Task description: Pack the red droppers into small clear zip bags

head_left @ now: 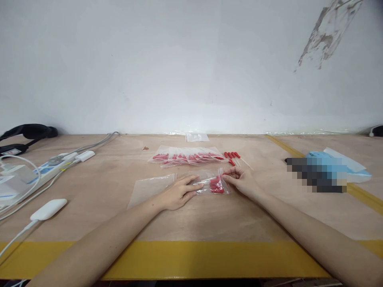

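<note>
Head: left hand [179,193] between power strip [48,171], red pieces [217,185].

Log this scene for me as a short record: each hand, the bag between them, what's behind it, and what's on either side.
Left hand: fingers spread over the left part of a clear plastic bag
Right hand: fingertips at the bag's right end, apparently pinching it
Bag contents: red pieces
Behind: row of overlapping bags holding red pieces; loose red pieces at its right end
Left side: power strip
Right side: blue item, pixelated dark object
</note>
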{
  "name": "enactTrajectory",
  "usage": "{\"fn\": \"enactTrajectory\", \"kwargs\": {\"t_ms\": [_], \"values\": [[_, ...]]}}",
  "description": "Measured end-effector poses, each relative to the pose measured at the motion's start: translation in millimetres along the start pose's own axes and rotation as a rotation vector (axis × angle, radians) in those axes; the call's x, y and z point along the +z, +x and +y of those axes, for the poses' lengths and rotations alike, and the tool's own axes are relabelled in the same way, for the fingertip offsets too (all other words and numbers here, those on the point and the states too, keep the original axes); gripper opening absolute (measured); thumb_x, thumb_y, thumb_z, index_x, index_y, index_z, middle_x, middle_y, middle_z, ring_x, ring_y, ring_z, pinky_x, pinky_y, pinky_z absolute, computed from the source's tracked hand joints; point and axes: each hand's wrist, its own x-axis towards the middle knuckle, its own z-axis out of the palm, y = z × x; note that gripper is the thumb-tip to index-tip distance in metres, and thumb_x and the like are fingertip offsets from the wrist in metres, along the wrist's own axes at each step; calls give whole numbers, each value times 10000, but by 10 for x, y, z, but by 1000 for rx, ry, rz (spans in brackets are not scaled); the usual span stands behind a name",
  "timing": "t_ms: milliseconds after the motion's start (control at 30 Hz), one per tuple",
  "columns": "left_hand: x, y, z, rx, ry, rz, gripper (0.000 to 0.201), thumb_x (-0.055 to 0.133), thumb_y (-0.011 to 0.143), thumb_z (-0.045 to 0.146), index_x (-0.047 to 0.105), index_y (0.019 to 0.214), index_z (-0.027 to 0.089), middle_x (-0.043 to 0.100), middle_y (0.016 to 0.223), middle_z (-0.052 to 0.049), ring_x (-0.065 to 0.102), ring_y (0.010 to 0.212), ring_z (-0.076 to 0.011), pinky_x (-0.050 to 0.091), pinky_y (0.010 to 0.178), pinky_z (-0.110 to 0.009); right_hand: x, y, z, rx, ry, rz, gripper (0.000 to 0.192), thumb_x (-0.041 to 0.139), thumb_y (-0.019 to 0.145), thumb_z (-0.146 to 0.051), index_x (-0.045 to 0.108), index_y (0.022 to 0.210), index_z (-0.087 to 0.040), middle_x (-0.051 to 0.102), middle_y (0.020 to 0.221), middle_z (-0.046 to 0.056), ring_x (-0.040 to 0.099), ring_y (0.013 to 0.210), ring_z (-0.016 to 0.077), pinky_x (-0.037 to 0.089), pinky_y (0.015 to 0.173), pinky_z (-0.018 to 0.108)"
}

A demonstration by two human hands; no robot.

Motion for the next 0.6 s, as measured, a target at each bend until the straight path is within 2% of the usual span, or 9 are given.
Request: {"fn": "enactTrajectory", "kwargs": {"t_ms": [100,167,300,467,600], "values": [[-2,4,-2,5,5,-4,346,380,908,267,464,1243,287,364,1353,-48,346,1231,-223,306,1005,-392,34,44,-3,-67,-106,-26,275,622,637,-428,585,731,-172,605,640,29,528,539,135,435,514,279],[-4,5,-4,9,0,-7,347,375,910,266,460,1247,288,357,1359,-47,347,1231,-224,312,1002,-390,49,94,-3,-99,-137,-82,251,592,671,-418,613,741,-178,634,705,41,556,588,151,446,541,285],[-3,5,-1,-7,6,-17,353,377,911,277,446,1257,295,349,1365,-44,345,1233,-230,307,1006,-398,66,149,7,-59,-101,-217,253,534,729,-418,643,797,-201,656,767,36,592,654,163,462,569,279],[-4,5,10,-19,19,-15,354,381,910,290,446,1258,290,348,1363,-49,350,1230,-228,310,1005,-398,53,79,1,-57,-115,-266,338,495,755,-448,620,949,-201,624,663,11,479,414,94,374,396,234],[-8,0,11,-18,17,-4,345,388,907,282,461,1244,297,355,1358,-41,362,1219,-225,321,997,-396,22,84,5,-15,-182,-319,348,543,726,-416,584,999,-205,541,513,-33,444,358,84,323,348,201]]}}
